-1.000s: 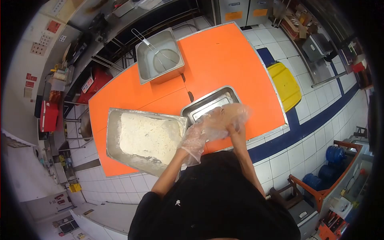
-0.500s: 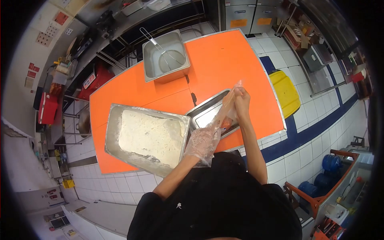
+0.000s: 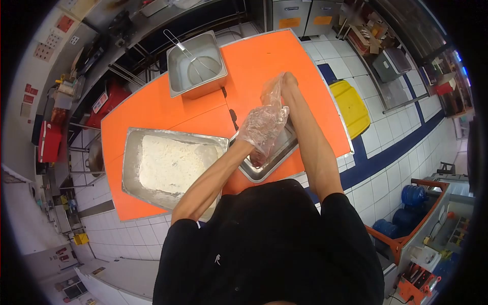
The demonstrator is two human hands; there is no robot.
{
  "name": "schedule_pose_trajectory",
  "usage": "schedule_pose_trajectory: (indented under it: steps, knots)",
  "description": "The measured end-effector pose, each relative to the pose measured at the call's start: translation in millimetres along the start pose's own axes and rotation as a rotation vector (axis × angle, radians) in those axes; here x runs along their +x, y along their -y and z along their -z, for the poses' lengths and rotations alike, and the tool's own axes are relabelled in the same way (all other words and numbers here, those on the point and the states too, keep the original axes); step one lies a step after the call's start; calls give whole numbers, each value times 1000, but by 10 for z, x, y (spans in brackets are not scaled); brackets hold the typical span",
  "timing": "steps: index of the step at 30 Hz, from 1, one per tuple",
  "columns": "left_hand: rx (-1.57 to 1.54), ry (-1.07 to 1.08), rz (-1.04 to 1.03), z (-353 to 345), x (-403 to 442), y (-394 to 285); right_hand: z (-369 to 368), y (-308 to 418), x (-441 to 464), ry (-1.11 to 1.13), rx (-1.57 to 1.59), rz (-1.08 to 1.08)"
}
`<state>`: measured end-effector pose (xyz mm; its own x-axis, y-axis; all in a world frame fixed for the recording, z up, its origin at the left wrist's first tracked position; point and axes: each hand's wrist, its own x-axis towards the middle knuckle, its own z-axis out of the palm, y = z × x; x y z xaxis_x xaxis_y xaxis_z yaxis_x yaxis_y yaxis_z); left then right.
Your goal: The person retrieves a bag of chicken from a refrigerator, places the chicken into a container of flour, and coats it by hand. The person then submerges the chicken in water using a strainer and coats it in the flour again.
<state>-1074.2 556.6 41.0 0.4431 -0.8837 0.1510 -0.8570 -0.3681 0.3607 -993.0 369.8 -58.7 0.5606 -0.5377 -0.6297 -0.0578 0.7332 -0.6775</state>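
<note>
My left hand (image 3: pixel 263 124) wears a loose clear plastic glove and is closed near the fingers of my right hand, above the metal tray (image 3: pixel 264 174). Clear plastic (image 3: pixel 272 91), like a second glove, bunches between the two hands, and the left fingers seem to grip its lower part. My right hand (image 3: pixel 288 81) is bent at the wrist, with its fingers mostly hidden behind the plastic and the left hand. A small dark reddish thing (image 3: pixel 257 159) shows in the tray below the left glove; its kind is unclear. Left of the tray stands a deep metal pan (image 3: pixel 133 175) of white flour (image 3: pixel 170 162).
At the table's far side, a deep metal container (image 3: pixel 197 87) of cloudy liquid holds a wire-handled strainer (image 3: pixel 190 57). The orange table (image 3: pixel 264 56) has a metal edge. A yellow lid-like piece (image 3: pixel 351 109) lies beyond its right side.
Both hands have moved away from my body and come closer together. The plastic stretched between them is now bunched up, and the right wrist has bent inward. The camera view has shifted slightly.
</note>
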Motion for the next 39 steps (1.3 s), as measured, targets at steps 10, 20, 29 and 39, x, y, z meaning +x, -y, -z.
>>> schedule_pose_trajectory:
  steps: [10, 20, 29, 39]
  knots:
    - [88, -101, -330, -249, -971, -8, 892, -195, -1039, 223, -330, 226]
    - [-333, -41, 228, -407, -623, 62, 1275, -578, -1691, -28, -367, 479]
    - [-85, 602, -37, -632, -331, 311, 1366, -423, -1568, -95, -1090, 755]
    - [-214, 430, 99, -624, -428, 194, 1144, -573, -1182, -158, -989, 466]
